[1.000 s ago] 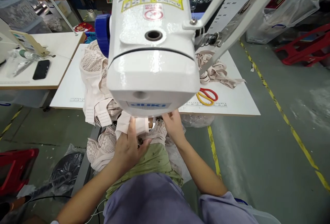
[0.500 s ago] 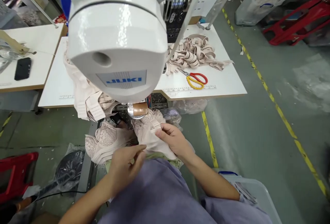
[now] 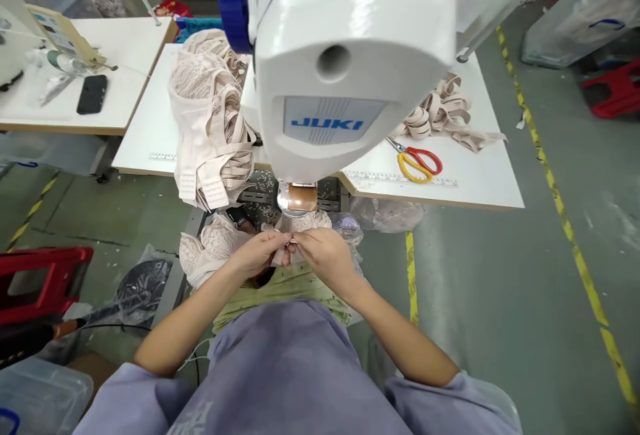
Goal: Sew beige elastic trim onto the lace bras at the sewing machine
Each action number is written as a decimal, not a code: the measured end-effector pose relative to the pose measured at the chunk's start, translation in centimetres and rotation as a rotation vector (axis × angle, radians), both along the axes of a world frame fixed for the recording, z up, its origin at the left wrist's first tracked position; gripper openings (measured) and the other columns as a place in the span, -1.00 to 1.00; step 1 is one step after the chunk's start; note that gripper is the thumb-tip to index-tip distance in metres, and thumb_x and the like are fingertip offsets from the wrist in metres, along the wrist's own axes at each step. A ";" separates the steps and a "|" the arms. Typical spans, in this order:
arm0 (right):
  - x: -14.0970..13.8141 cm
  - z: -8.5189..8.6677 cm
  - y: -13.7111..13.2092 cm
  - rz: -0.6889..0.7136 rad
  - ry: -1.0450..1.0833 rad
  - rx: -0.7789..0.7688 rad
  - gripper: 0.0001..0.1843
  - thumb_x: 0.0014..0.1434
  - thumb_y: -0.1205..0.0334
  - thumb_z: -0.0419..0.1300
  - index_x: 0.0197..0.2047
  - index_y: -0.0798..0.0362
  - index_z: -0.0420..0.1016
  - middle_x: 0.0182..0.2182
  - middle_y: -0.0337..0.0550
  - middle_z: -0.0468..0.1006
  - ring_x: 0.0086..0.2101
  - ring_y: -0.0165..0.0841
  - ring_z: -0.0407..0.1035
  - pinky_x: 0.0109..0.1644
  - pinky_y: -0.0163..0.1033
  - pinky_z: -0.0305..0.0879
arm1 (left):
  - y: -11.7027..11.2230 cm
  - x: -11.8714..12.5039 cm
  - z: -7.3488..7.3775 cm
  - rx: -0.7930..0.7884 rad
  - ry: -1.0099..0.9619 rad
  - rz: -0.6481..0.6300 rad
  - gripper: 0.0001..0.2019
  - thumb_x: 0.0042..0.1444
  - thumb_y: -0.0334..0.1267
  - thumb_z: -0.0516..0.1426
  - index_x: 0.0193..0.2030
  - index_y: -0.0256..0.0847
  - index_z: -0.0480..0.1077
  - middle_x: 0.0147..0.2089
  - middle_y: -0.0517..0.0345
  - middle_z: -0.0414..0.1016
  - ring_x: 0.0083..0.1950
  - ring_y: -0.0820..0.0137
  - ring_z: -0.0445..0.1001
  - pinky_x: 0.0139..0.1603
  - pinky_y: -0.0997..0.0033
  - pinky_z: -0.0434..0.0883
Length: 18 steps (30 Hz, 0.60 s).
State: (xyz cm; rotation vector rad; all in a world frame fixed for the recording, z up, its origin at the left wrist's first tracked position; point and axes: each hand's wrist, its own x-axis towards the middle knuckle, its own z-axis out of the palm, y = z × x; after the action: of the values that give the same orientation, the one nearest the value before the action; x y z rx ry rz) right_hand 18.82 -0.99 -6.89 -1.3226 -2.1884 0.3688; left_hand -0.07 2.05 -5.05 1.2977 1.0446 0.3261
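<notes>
Just below the needle area of a white sewing machine (image 3: 350, 55), my left hand (image 3: 260, 253) and my right hand (image 3: 327, 258) meet with fingertips pinched together. Between them they grip a beige lace bra (image 3: 305, 221), partly hidden by my fingers and reaching up to the machine's round metal bed. The exact bit of fabric or strap in the pinch is too small to make out. Another beige lace bra (image 3: 210, 248) lies to the left of my left hand. Green cloth (image 3: 285, 291) covers my lap beneath both hands.
A heap of beige bras (image 3: 210, 115) hangs over the table's front edge, left of the machine. On the right side lie scissors (image 3: 420, 163) with red and yellow handles and a pile of beige straps (image 3: 445, 111). A red stool (image 3: 43, 281) stands at left.
My left hand has moved up and right, from loosely curled to pinching beside my right hand. The bra has been drawn together between both hands. The view has shifted left.
</notes>
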 end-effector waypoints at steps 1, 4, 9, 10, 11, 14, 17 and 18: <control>0.0 -0.3 -0.1 -0.019 0.046 0.020 -0.74 0.36 0.32 0.04 -0.09 0.08 0.57 -0.29 -0.08 0.62 -0.27 -0.26 0.44 -0.17 -0.15 0.31 | -0.1 -0.1 -0.3 -0.039 -0.051 0.029 -0.47 0.32 0.15 -0.07 -0.36 -0.28 0.42 -0.55 0.12 0.43 -0.48 0.39 0.44 -0.35 0.39 0.42; -0.1 -0.2 -0.5 -0.151 0.229 0.046 -0.76 0.32 0.26 0.12 0.02 0.03 0.51 -0.13 -0.05 0.58 -0.09 -0.23 0.43 -0.01 -0.11 0.35 | -0.7 -0.5 -0.2 -0.061 -0.113 0.092 -0.53 0.28 0.14 0.01 -0.38 -0.26 0.38 -0.50 0.17 0.40 -0.52 0.49 0.32 -0.44 0.49 0.31; -0.8 0.3 -0.9 -0.186 0.273 -0.006 -0.76 0.30 0.12 0.21 -0.02 0.01 0.55 -0.20 -0.07 0.56 -0.17 -0.26 0.46 -0.08 -0.15 0.41 | -1.4 -0.3 1.6 0.114 -0.035 0.156 -0.66 0.32 -0.04 0.05 -0.29 -0.25 0.47 -0.47 0.24 0.39 -0.46 0.49 0.29 -0.40 0.51 0.24; -1.0 0.3 -0.9 -0.188 0.248 -0.005 -0.74 0.31 0.12 0.20 0.00 0.01 0.55 -0.19 -0.07 0.56 -0.16 -0.26 0.46 -0.08 -0.16 0.41 | -1.4 -0.2 1.8 0.175 0.011 0.168 -0.68 0.32 -0.08 0.04 -0.29 -0.25 0.47 -0.43 0.22 0.44 -0.41 0.47 0.33 -0.36 0.50 0.26; -1.1 0.3 -0.9 -0.198 0.223 0.010 -0.73 0.32 0.13 0.19 0.04 0.01 0.54 -0.17 -0.06 0.56 -0.15 -0.26 0.46 -0.08 -0.16 0.41 | -1.4 0.0 2.0 0.225 0.054 0.179 -0.69 0.32 -0.12 0.04 -0.30 -0.25 0.47 -0.40 0.21 0.47 -0.38 0.45 0.36 -0.32 0.50 0.28; -1.0 0.4 -0.8 -0.193 0.131 0.057 -0.69 0.32 0.19 0.18 0.11 0.01 0.50 -0.08 -0.01 0.55 -0.10 -0.22 0.44 -0.05 -0.12 0.39 | -1.5 0.3 2.0 0.312 0.137 0.182 -0.70 0.33 -0.19 0.01 -0.35 -0.25 0.45 -0.41 0.21 0.47 -0.39 0.45 0.36 -0.30 0.49 0.27; -0.6 0.9 -0.3 -0.074 0.087 0.047 -0.74 0.33 0.24 0.16 0.05 0.05 0.51 -0.07 0.03 0.53 -0.06 -0.20 0.41 0.00 -0.09 0.37 | -1.6 0.4 1.8 0.360 0.160 0.155 -0.70 0.33 -0.21 0.00 -0.35 -0.24 0.45 -0.44 0.23 0.45 -0.42 0.47 0.34 -0.31 0.49 0.25; -0.4 1.1 -0.1 -0.030 0.084 0.041 -0.79 0.33 0.25 0.15 0.00 0.06 0.52 -0.10 0.02 0.53 -0.06 -0.20 0.40 0.00 -0.09 0.37 | -1.7 0.4 1.8 0.363 0.166 0.143 -0.70 0.34 -0.21 0.00 -0.35 -0.24 0.45 -0.45 0.23 0.44 -0.43 0.47 0.33 -0.32 0.49 0.25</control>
State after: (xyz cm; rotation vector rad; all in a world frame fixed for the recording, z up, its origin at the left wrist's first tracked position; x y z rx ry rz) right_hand 18.38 -1.08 -5.80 -1.2927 -2.0935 0.3595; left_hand 0.31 0.38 -3.22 1.5973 1.2618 0.5421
